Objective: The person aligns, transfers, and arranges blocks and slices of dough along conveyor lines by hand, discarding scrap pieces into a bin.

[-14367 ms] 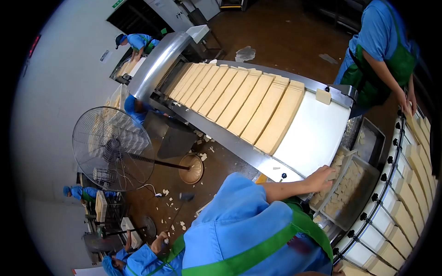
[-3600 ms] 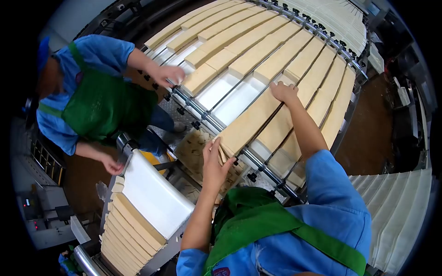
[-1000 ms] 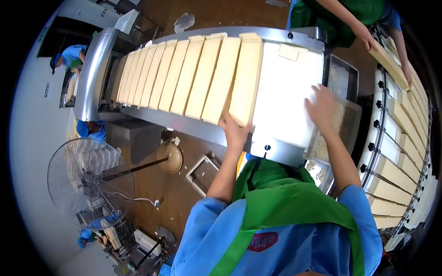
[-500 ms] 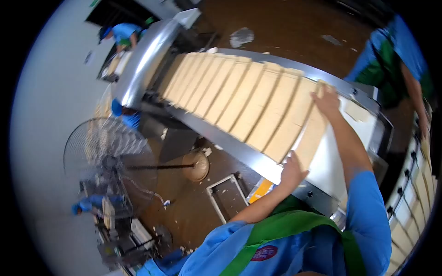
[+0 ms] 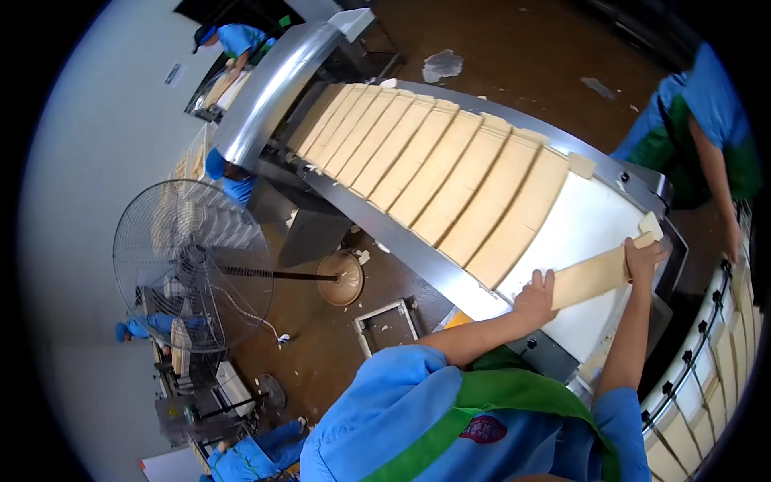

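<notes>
Evidently both hands are occupied with one long, pale strip (image 5: 590, 277). It is over the near right end of the white belt (image 5: 577, 215), at an angle to the row of strips (image 5: 450, 177) farther left. The left hand (image 5: 534, 301) is closed around its left end, while the right hand (image 5: 642, 255) grips close to its right end, with a corner showing past the fingers. Holding it at both ends probably keeps such a long, thin piece level and stops it bending or snapping in the middle. Whether its underside touches the belt, I cannot tell.

The strips in the row lie side by side across the belt, close together, likely so that each can be taken up by its ends. They reach back to the shiny metal hood (image 5: 277, 88) at the far left. One small square piece (image 5: 581, 165) lies at the belt's far edge, beside the row's last strip; another pale piece (image 5: 650, 226) is just beyond the right hand.

At the right, a second conveyor (image 5: 719, 373) carries more strips in lanes parted by thin dark lines, presumably to keep them straight and separate. Beside its far end stands a co-worker (image 5: 703, 132), one arm lowered toward it.
</notes>
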Tool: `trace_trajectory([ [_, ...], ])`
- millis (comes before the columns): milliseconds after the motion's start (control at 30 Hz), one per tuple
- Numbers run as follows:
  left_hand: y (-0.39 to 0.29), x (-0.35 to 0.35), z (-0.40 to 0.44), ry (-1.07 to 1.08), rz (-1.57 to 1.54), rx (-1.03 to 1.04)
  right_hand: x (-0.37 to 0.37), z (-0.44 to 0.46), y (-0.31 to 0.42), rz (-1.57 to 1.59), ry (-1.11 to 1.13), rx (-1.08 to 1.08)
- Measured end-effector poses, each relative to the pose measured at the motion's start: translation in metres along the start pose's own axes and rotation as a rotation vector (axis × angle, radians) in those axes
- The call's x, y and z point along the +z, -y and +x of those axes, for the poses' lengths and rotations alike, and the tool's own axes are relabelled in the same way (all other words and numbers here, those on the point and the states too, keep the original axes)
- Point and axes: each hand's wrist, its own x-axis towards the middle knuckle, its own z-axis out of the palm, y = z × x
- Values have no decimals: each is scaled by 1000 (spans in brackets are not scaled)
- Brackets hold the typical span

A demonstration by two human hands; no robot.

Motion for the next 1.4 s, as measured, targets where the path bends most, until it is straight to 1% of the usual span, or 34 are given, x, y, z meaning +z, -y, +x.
trace_trajectory([
  [67, -12, 14, -2, -153, -6, 60, -13, 1, -31, 39, -75, 99],
  [133, -18, 43, 8, -291, 9, 148, -59, -17, -58, 344, 24, 173],
  [167, -21, 61, 16, -340, 15, 262, -68, -27, -79, 325, -211, 198],
  [200, -29, 73, 24, -376, 5, 384, -65, -19, -124, 297, -172, 142],
  [233, -50, 73, 20, -386, -63, 443, -106, -45, -113, 353, -342, 230],
  [267, -74, 66, 16, -384, -139, 496, -125, -48, -135, 480, -278, 282],
  [300, -99, 65, 7, -351, -152, 590, -130, -56, -164, 395, -461, 293],
  [333, -110, 76, 7, -388, -69, 631, -153, -64, -176, 401, -521, 251],
  [367, -132, 75, 0, -325, -111, 683, -175, -70, -191, 482, -536, 323],
  [400, -157, 75, -9, -320, -120, 728, -197, -75, -203, 429, -525, 414],
  [433, -182, 75, -18, -269, -262, 700, -208, -78, -220, 454, -553, 456],
  [467, -198, 81, -21, -249, -301, 681, -225, -80, -231, 520, -565, 488],
  [533, -228, 89, -22, -276, -200, 792, -244, -75, -261, 559, -568, 603],
  [567, -251, 117, -27, -267, -187, 814, -253, -77, -301, 569, -585, 620],
  [633, -274, 127, -25, -197, -251, 921, -271, -74, -325, 495, -422, 806],
  [667, -284, 133, -23, -200, -244, 923, -277, -72, -344, 504, -422, 806],
  [733, -304, 143, -16, 3, -154, 952, -288, -66, -388, 151, -24, 889],
  [767, -315, 149, -14, 9, -180, 947, -288, -60, -408, 158, -18, 875],
  [800, -322, 159, -9, -4, -175, 939, -285, -55, -428, 50, 29, 874],
  [833, -326, 172, -2, 67, -174, 990, -279, -50, -444, -57, 74, 869],
  [867, -332, 180, 2, 138, -171, 1040, -275, -49, -454, -51, 79, 854],
  [900, -344, 188, 1, 181, -225, 1041, -271, -49, -462, -113, -89, 866],
  [933, -353, 197, 5, 212, -237, 1108, -263, -48, -467, -171, -256, 873],
  [967, -365, 206, 5, 295, -229, 1036, -250, -46, -470, -225, -400, 850],
  [1000, -368, 226, 14, 268, -219, 1113, -245, -47, -466, -220, -379, 830],
  [1067, -389, 225, 4, 427, -157, 807, -239, -52, -450, 60, -447, 496],
  [1100, -387, 234, 7, 413, -169, 779, -237, -55, -434, 303, -450, 312],
  [1133, -381, 244, 13, 339, -318, 867, -237, -67, -410, 306, -423, 298],
  [1167, -375, 249, 16, 257, -464, 954, -240, -82, -381, 277, -416, 144],
  [1200, -375, 242, 12, 163, -434, 975, -241, -94, -361, 251, -408, -6],
  [1233, -369, 247, 17, 257, -615, 830, -239, -100, -351, 254, -385, -15],
  [1267, -365, 249, 20, 346, -794, 680, -237, -105, -344, 170, -381, 3],
  [1333, -349, 248, 18, 295, -863, 645, -234, -109, -336, 86, -369, 7],
  [1400, -337, 231, 2, 122, -773, 505, -234, -111, -332, 127, -369, 42],
])
